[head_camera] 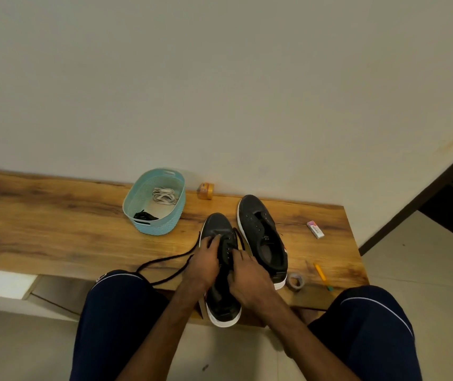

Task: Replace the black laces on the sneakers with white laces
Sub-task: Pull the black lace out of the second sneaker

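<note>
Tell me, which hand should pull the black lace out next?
Probably the left hand: the black lace trails off on its side, while the right hand holds the sneaker.

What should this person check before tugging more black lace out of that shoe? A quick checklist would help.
1. Is the near sneaker steady? ok, left hand and right hand both hold it on the bench.
2. Is the black lace free to run? ok, its loose length trails left over the bench.
3. Is it fully out? not ok, some remains threaded.
4. Are the white laces ready? ok, in the blue basket.
5. Is the other sneaker unlaced? ok, eyelets empty.
6. Is there a grip on the lace itself? cannot tell, fingers hide it.
</note>
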A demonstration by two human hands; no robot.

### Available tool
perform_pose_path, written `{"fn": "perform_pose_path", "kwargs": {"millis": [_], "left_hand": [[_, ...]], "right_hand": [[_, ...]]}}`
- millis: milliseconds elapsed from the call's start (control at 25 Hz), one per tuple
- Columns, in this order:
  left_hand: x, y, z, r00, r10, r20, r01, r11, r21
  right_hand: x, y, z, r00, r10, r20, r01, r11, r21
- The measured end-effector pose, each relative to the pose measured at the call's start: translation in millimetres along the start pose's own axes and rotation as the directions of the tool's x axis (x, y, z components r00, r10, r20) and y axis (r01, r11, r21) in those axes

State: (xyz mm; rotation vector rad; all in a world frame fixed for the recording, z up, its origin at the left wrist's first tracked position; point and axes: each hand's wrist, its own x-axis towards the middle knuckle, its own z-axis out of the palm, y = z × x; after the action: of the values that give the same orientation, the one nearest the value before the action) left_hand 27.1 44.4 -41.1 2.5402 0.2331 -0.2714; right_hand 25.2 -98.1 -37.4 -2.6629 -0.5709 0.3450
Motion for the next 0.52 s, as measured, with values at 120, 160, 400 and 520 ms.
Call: {"fn": "perform_pose_path", "kwargs": {"millis": [120, 160, 400, 520], "left_hand": [[-5.6, 2.6, 1.6, 0.999, -0.018, 0.035, 0.018, 1.000, 0.010], [-4.0, 5.2, -2.8, 0.999, -0.031, 0.014, 0.031, 1.000, -0.001], [15.4, 16.6, -12.6, 0.986, -0.120, -0.115, 0.136, 0.980, 0.143], [22.9, 10.9, -15.1, 0.904, -0.415, -0.102, 0.351, 0.857, -0.377]], "right_hand": [[-1.8, 0.4, 13.2, 0.999, -0.012, 0.052, 0.013, 0.999, -0.030], [-3.5, 0.0, 17.4, 0.999, -0.014, 0.048, 0.014, 1.000, -0.008], [-13.6, 6.5, 28.6, 0.997, 0.066, -0.038, -0.063, 0.995, 0.079], [-11.1, 1.8, 29.7, 0.995, 0.080, -0.068, -0.079, 0.997, 0.008]]}}
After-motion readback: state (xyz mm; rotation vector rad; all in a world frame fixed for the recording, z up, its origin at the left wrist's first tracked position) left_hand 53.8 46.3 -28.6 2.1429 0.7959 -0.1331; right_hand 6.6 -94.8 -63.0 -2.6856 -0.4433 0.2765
